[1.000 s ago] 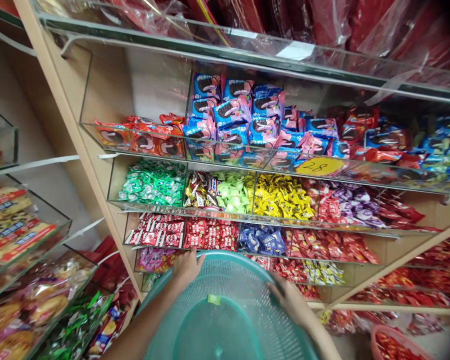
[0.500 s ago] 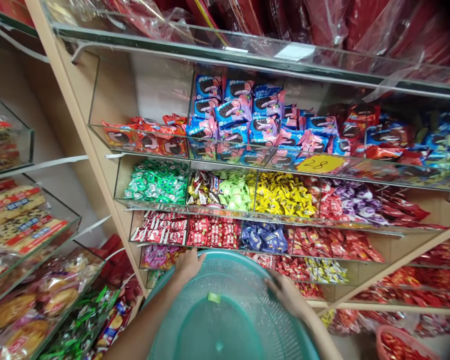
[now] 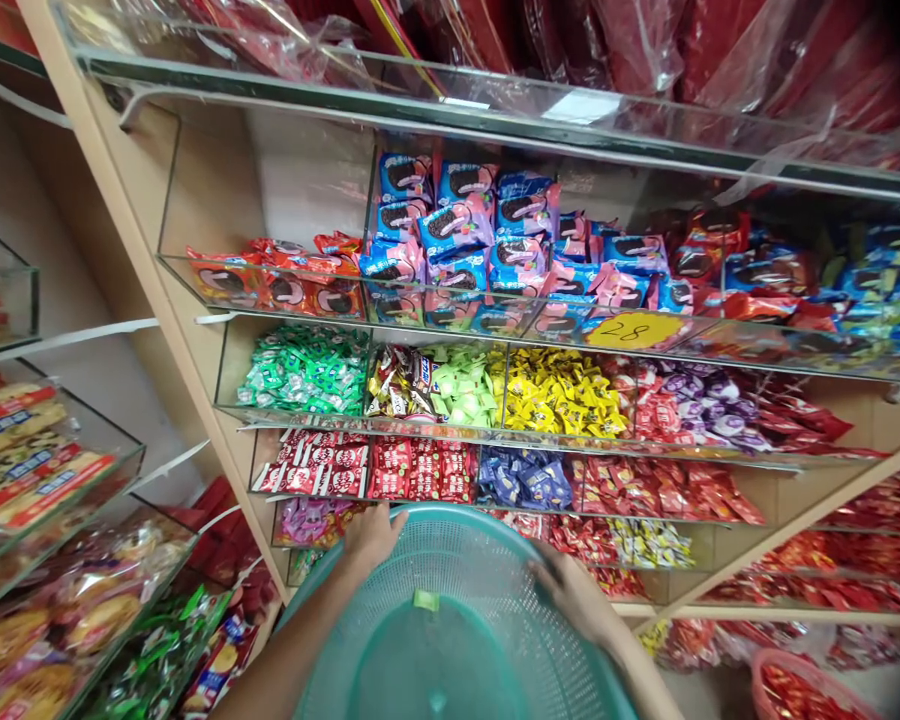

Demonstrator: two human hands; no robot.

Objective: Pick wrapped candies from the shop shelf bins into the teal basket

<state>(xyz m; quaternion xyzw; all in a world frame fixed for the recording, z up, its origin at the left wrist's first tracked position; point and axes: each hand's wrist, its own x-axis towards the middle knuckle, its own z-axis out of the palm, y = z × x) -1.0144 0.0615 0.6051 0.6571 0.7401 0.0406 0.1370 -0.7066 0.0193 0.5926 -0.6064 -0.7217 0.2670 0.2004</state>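
A big round teal plastic basket w/ lots of tiny holes [image 3: 487, 560] is at the btm mid of the frame, & we can see inside it. The L hand [image 3: 373, 540] is closed on its top L rim, thumb pointing R. The R hand [image 3: 574, 595] is on the R rim, fingers bent over to the inner side, so it grips the basket too; can't see its thumb well. So the basket is btwn the 2 hands, w/ most of it lower in the frame than the L hand. The btm edge of the frame cuts it off.

One small pale green shiny packet [image 3: 426, 600] lies in the basket, at the top edge of its round floor. It's btwn the hands & touches neither.

Just past the L hand, mid of frame, are flat red & white packets [image 3: 315, 462] and small dark red packets [image 3: 424, 470]. Dark blue wrapped sweets [image 3: 525, 480] are just R of those. Higher up, a bright yellow heap of wrapped sweets [image 3: 562, 392] is near mid, w/ a yellow oval paper tag saying 28 [image 3: 636, 329] above it, to the R.
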